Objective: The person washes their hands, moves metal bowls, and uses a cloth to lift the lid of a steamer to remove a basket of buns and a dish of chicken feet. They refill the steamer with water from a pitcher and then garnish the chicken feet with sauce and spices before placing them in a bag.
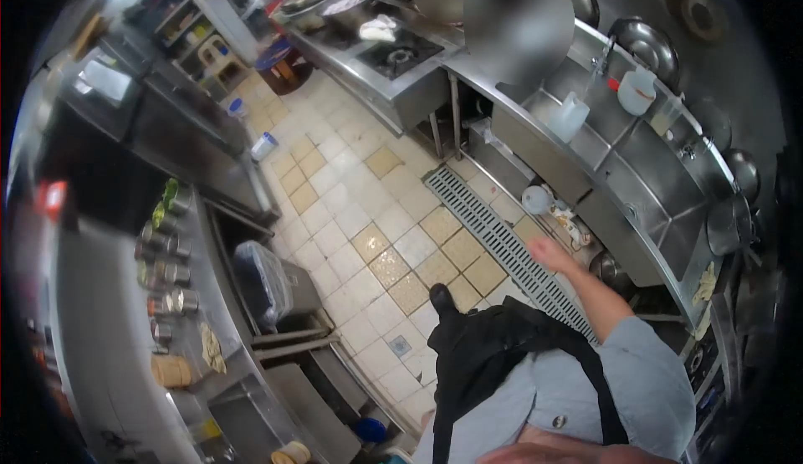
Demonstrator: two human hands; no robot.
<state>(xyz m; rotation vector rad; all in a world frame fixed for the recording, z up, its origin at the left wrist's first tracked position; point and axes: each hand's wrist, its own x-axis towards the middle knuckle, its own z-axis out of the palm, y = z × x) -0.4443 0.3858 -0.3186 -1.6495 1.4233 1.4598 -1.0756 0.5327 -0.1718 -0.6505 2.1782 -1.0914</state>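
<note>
My right hand (549, 255) hangs in front of me above the floor drain grate (493, 234), at the end of a bare forearm. Its fingers look curled in, and no object shows in them. To the right of it runs the steel sink counter (615, 234), apart from the hand. Under the counter, a white round container (536, 199) sits on a low shelf with scraps beside it. My left hand is out of sight. A black apron (502, 351) covers the front of my grey shirt.
Steel sinks (648, 179) on the right hold a white plastic jug (569, 117). Ahead stands a stove (400, 56) with a white cloth (379, 28). On the left, a steel counter (188, 338) carries several metal canisters, with a lined bin (284, 284) beside it. Some floor tiles (389, 267) look wet.
</note>
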